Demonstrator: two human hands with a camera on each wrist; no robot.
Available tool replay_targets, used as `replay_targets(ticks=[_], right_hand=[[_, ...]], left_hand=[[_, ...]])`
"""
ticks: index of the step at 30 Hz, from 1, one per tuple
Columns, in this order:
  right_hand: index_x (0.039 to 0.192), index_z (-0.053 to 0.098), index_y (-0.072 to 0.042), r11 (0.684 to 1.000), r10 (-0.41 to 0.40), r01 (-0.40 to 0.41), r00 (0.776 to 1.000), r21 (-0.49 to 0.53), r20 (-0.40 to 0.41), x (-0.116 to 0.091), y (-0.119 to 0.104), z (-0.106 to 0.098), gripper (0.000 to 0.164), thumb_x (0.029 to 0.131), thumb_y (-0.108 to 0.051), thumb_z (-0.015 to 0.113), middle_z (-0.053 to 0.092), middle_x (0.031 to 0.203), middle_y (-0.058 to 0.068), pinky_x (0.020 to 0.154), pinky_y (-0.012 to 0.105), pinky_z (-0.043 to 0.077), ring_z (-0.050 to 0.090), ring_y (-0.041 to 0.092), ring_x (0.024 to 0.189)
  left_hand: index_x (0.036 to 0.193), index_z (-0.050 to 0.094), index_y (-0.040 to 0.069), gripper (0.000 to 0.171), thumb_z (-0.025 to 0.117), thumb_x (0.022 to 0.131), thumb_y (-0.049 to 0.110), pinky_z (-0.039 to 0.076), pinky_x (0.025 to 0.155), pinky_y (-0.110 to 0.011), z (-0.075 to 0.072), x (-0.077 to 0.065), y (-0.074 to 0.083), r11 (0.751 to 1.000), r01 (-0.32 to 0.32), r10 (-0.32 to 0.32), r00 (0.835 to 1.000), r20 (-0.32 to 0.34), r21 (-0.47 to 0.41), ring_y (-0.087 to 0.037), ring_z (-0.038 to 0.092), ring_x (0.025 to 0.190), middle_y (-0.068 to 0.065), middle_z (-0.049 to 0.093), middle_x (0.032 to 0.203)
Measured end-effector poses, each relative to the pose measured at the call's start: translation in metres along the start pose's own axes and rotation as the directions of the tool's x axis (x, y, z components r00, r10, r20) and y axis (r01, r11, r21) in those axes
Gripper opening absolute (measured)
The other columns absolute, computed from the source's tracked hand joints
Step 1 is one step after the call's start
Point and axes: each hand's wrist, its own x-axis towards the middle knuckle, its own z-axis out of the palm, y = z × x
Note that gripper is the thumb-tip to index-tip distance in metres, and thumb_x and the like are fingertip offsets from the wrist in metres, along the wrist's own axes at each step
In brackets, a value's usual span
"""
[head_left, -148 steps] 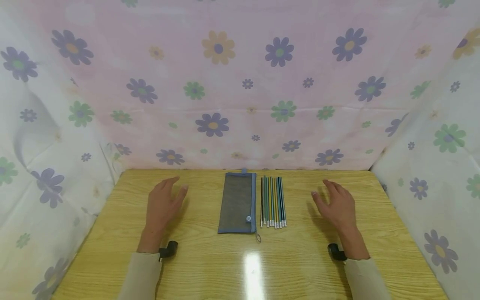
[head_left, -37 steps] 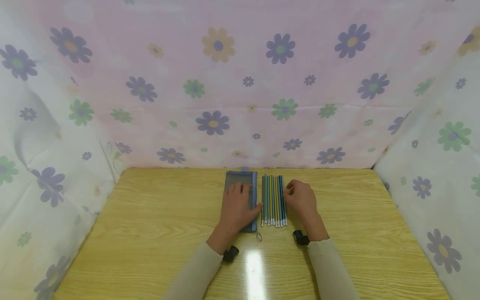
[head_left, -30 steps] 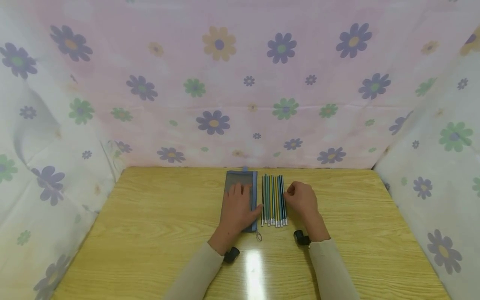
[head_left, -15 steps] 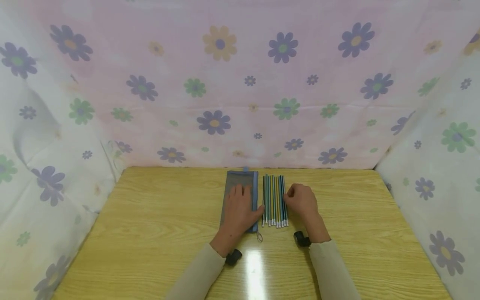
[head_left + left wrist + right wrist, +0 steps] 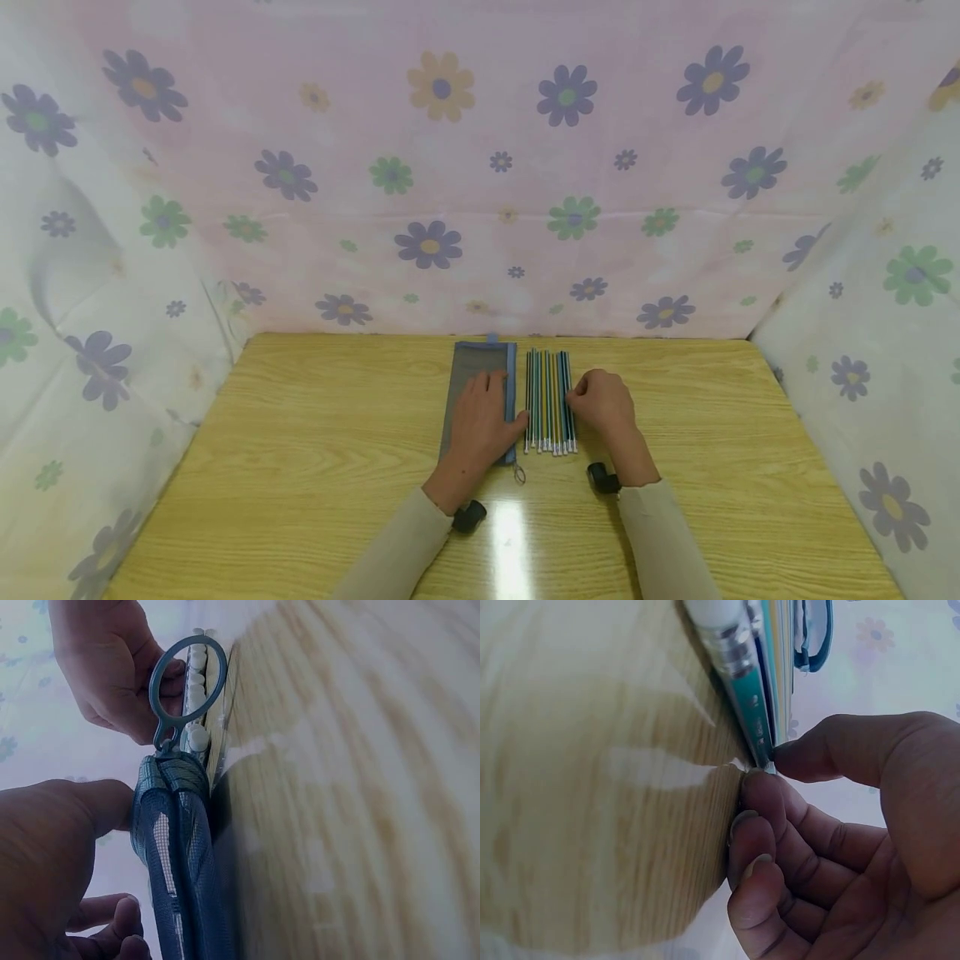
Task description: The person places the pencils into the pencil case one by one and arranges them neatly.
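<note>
A grey mesh zip pouch with blue trim lies flat near the middle of the table. My left hand rests on it with fingers loosely spread and the thumb over its zip edge. A ring pull sticks out from the pouch's near end in the left wrist view. Right of the pouch lies a row of several pencils, white eraser ends towards me. At the row's right side, my right hand pinches the outermost pencil, a green one, between thumb and index finger. Its other fingers are curled near the tabletop.
The wood-grain table ends at the back against a flowered cloth. Similar cloth hangs at both sides. A small black camera sits at my left wrist, and another black camera at my right.
About five seconds ago both hands stood apart over the table. Since then the left has come onto the pouch and the right to the pencils. Over the last second they barely shift.
</note>
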Motion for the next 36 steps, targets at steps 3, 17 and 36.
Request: replay_targets(ticks=[3, 17, 36], right_hand=[[0.055, 0.048, -0.017, 1.000, 0.002, -0.002, 1.000, 0.008, -0.004, 0.000, -0.001, 0.001, 0.047, 0.096, -0.016, 0.071, 0.037, 0.050, -0.004, 0.047, 0.028, 0.030, 0.034, 0.013, 0.046], [0.055, 0.048, -0.017, 0.999, 0.054, -0.054, 0.998, 0.003, 0.033, 0.003, -0.002, -0.001, 0.048, 0.097, -0.019, 0.071, 0.037, 0.051, -0.004, 0.047, 0.030, 0.032, 0.036, 0.014, 0.046], [0.051, 0.058, -0.015, 0.994, 0.109, -0.109, 0.994, -0.003, -0.009, 0.000, -0.005, 0.002, 0.048, 0.095, -0.024, 0.074, 0.049, 0.049, -0.002, 0.044, 0.029, 0.033, 0.044, 0.015, 0.047]], left_hand=[[0.142, 0.060, 0.003, 0.067, 0.085, 0.090, 0.037, 0.059, 0.083, -0.044, -0.001, -0.001, 0.001, 0.999, 0.012, -0.011, 1.000, 0.013, -0.033, -0.032, 0.065, 0.105, -0.016, 0.066, 0.121], [0.139, 0.061, 0.003, 0.050, 0.076, 0.091, 0.012, 0.058, 0.071, -0.038, -0.001, 0.001, 0.001, 0.972, 0.095, -0.083, 0.994, 0.066, -0.215, -0.024, 0.067, 0.092, -0.015, 0.064, 0.122], [0.129, 0.067, 0.001, 0.041, 0.071, 0.088, -0.002, 0.052, 0.064, -0.029, -0.002, -0.001, -0.008, 0.858, 0.160, -0.143, 0.987, 0.071, -0.488, -0.011, 0.059, 0.071, -0.002, 0.062, 0.091]])
